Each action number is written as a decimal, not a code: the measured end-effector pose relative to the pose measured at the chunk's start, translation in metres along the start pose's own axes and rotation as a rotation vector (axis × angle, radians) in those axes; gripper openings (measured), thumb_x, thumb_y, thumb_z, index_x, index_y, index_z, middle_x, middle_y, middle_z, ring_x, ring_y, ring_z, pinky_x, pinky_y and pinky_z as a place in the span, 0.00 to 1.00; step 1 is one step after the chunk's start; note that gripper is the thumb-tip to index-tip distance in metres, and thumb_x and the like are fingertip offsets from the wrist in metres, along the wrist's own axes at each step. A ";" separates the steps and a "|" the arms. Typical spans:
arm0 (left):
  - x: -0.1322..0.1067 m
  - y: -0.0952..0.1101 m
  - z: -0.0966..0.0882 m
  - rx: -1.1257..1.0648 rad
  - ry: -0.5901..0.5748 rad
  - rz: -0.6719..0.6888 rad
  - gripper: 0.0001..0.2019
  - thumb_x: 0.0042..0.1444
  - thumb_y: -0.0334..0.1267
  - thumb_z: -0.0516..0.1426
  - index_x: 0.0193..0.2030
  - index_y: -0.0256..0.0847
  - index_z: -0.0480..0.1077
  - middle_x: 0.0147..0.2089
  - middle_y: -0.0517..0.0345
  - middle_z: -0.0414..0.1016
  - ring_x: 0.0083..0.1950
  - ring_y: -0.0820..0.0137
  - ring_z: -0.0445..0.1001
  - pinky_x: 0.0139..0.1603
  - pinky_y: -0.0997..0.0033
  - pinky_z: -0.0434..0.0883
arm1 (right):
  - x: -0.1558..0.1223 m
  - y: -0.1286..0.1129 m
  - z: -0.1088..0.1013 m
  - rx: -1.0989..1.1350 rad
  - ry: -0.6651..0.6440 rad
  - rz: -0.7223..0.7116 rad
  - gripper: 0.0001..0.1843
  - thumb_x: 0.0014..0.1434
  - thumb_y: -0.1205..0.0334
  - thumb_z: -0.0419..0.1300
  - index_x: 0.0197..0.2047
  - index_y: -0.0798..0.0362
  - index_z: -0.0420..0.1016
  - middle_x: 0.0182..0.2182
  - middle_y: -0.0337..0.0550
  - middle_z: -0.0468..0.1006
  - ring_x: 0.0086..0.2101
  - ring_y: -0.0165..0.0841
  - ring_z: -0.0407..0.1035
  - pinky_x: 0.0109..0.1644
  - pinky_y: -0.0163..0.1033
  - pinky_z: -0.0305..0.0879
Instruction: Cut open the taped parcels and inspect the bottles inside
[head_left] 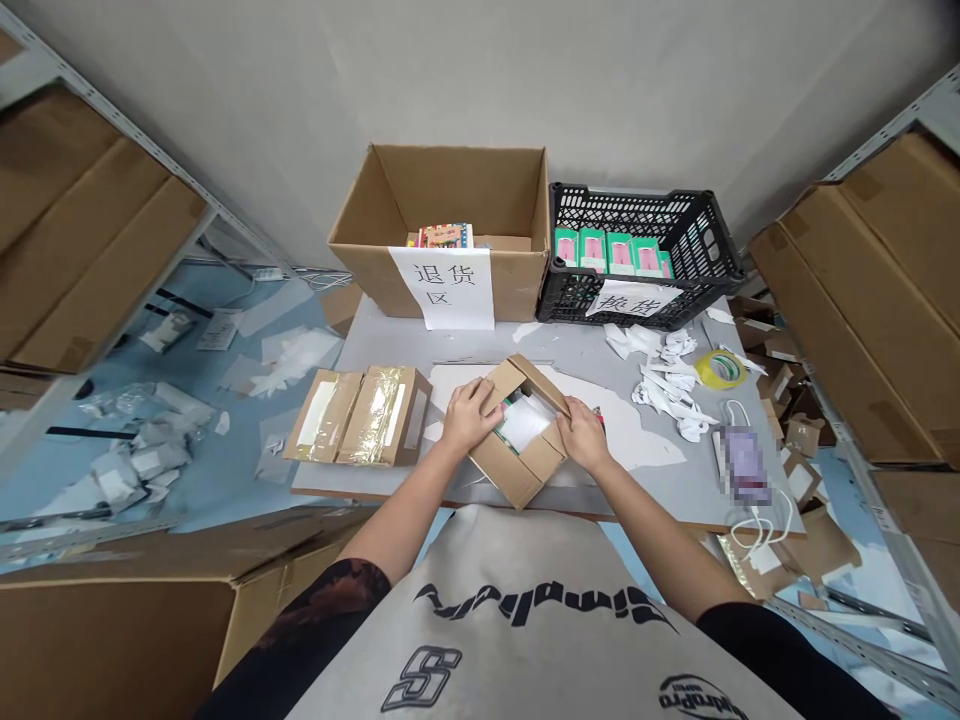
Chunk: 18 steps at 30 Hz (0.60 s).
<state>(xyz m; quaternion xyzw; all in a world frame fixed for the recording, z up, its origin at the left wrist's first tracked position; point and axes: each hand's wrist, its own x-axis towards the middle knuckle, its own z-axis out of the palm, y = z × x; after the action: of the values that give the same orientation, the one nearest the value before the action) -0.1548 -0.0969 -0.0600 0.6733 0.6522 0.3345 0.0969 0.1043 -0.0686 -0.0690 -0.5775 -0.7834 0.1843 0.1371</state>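
A small brown cardboard box (517, 470) stands open on the grey table (660, 480) right in front of me. White wrapping and something green show inside it. My left hand (471, 415) grips the box's left flap and side with curled fingers. On the other side, my right hand (583, 436) holds the right flap and edge, fingers closed on it. Both forearms reach in from below.
Two taped parcels (360, 415) lie to the left. At the back stand a large open carton (450, 225) with a paper sign and a black crate (637, 255) of green-pink packs. Crumpled paper (667, 385), a tape roll (720, 368) and a phone (745, 463) lie right. Shelving flanks both sides.
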 end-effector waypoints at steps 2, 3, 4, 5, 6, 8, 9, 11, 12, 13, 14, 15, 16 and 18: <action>-0.003 -0.004 0.002 0.028 0.002 0.019 0.20 0.56 0.40 0.59 0.56 0.44 0.70 0.60 0.47 0.68 0.58 0.57 0.67 0.63 0.57 0.64 | 0.000 0.003 0.005 0.041 0.049 -0.018 0.25 0.67 0.56 0.44 0.61 0.60 0.65 0.57 0.58 0.71 0.59 0.44 0.63 0.63 0.51 0.58; -0.004 -0.006 0.003 0.042 -0.006 0.023 0.19 0.57 0.39 0.58 0.56 0.43 0.70 0.61 0.46 0.68 0.59 0.57 0.67 0.63 0.57 0.64 | -0.001 0.004 0.007 0.057 0.064 -0.025 0.25 0.67 0.56 0.44 0.61 0.60 0.66 0.56 0.58 0.72 0.58 0.44 0.64 0.62 0.51 0.59; -0.004 -0.008 0.003 0.054 -0.020 0.024 0.19 0.58 0.38 0.57 0.57 0.42 0.70 0.61 0.46 0.68 0.59 0.58 0.67 0.63 0.58 0.64 | -0.001 0.005 0.009 0.071 0.072 -0.031 0.25 0.67 0.56 0.44 0.60 0.60 0.66 0.56 0.58 0.72 0.57 0.44 0.65 0.62 0.51 0.60; -0.003 -0.008 0.003 0.062 -0.039 0.021 0.19 0.58 0.36 0.57 0.57 0.42 0.69 0.61 0.47 0.68 0.59 0.59 0.67 0.64 0.58 0.64 | 0.000 0.006 0.010 0.083 0.075 -0.037 0.25 0.67 0.56 0.44 0.60 0.59 0.66 0.56 0.57 0.72 0.57 0.44 0.65 0.62 0.51 0.60; -0.002 -0.008 0.003 0.065 -0.059 0.013 0.19 0.58 0.35 0.56 0.57 0.42 0.69 0.61 0.47 0.69 0.60 0.59 0.67 0.64 0.58 0.64 | 0.001 0.008 0.010 0.094 0.074 -0.043 0.25 0.67 0.55 0.44 0.60 0.59 0.67 0.55 0.57 0.73 0.56 0.44 0.66 0.62 0.51 0.60; 0.001 -0.006 0.001 0.052 -0.087 -0.013 0.20 0.58 0.33 0.56 0.58 0.42 0.68 0.60 0.48 0.69 0.60 0.59 0.67 0.64 0.58 0.64 | 0.005 0.012 0.008 0.111 0.062 -0.064 0.25 0.68 0.55 0.44 0.60 0.57 0.67 0.55 0.55 0.73 0.56 0.43 0.66 0.62 0.50 0.60; 0.003 -0.004 0.000 0.032 -0.094 -0.028 0.19 0.59 0.34 0.56 0.57 0.42 0.68 0.59 0.49 0.70 0.60 0.59 0.67 0.63 0.58 0.64 | 0.009 0.014 0.005 0.111 0.053 -0.078 0.24 0.68 0.55 0.44 0.61 0.55 0.68 0.56 0.53 0.73 0.56 0.42 0.65 0.62 0.50 0.60; 0.005 0.001 -0.005 -0.029 -0.100 -0.065 0.16 0.61 0.35 0.54 0.56 0.42 0.68 0.56 0.49 0.72 0.58 0.61 0.69 0.61 0.59 0.65 | 0.018 0.017 -0.003 0.081 0.045 -0.098 0.24 0.67 0.56 0.45 0.61 0.52 0.68 0.57 0.51 0.73 0.57 0.42 0.64 0.62 0.50 0.59; 0.006 0.004 -0.008 -0.065 -0.099 -0.095 0.15 0.62 0.37 0.53 0.55 0.43 0.68 0.54 0.50 0.74 0.56 0.61 0.71 0.60 0.59 0.67 | 0.022 0.017 -0.008 0.048 0.053 -0.096 0.23 0.67 0.56 0.46 0.61 0.51 0.68 0.57 0.50 0.72 0.57 0.43 0.64 0.62 0.51 0.58; 0.007 0.007 -0.011 -0.099 -0.097 -0.137 0.14 0.64 0.39 0.51 0.54 0.43 0.69 0.52 0.50 0.75 0.54 0.62 0.72 0.58 0.60 0.68 | 0.026 0.017 -0.013 0.007 0.067 -0.086 0.23 0.66 0.56 0.48 0.60 0.51 0.69 0.57 0.51 0.72 0.57 0.44 0.63 0.62 0.52 0.56; 0.006 0.010 -0.014 -0.129 -0.096 -0.186 0.14 0.65 0.41 0.50 0.54 0.43 0.69 0.51 0.51 0.76 0.53 0.62 0.73 0.56 0.60 0.69 | 0.029 0.015 -0.017 -0.038 0.088 -0.067 0.22 0.66 0.56 0.49 0.59 0.51 0.70 0.57 0.52 0.72 0.57 0.46 0.62 0.63 0.53 0.54; 0.006 0.013 -0.017 -0.155 -0.095 -0.240 0.15 0.66 0.43 0.49 0.54 0.44 0.68 0.50 0.51 0.76 0.52 0.62 0.74 0.55 0.60 0.69 | 0.030 0.011 -0.021 -0.082 0.109 -0.043 0.23 0.64 0.54 0.51 0.59 0.52 0.71 0.57 0.54 0.71 0.58 0.48 0.60 0.63 0.55 0.51; 0.004 0.016 -0.019 -0.179 -0.094 -0.288 0.16 0.66 0.44 0.48 0.56 0.44 0.68 0.50 0.52 0.76 0.51 0.62 0.74 0.54 0.59 0.70 | 0.029 0.006 -0.023 -0.120 0.128 -0.019 0.24 0.63 0.52 0.54 0.59 0.53 0.71 0.58 0.56 0.70 0.59 0.50 0.58 0.63 0.57 0.49; 0.000 0.020 -0.023 -0.215 -0.094 -0.332 0.19 0.67 0.45 0.46 0.61 0.45 0.64 0.55 0.52 0.74 0.55 0.62 0.73 0.57 0.58 0.68 | 0.022 -0.005 -0.024 -0.166 0.151 0.025 0.32 0.57 0.47 0.60 0.60 0.55 0.68 0.62 0.59 0.64 0.62 0.56 0.51 0.64 0.62 0.44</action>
<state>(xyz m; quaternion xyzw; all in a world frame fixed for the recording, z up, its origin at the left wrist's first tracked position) -0.1516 -0.1070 -0.0312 0.5571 0.7096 0.3500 0.2523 0.1037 -0.0460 -0.0446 -0.6086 -0.7764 0.0763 0.1449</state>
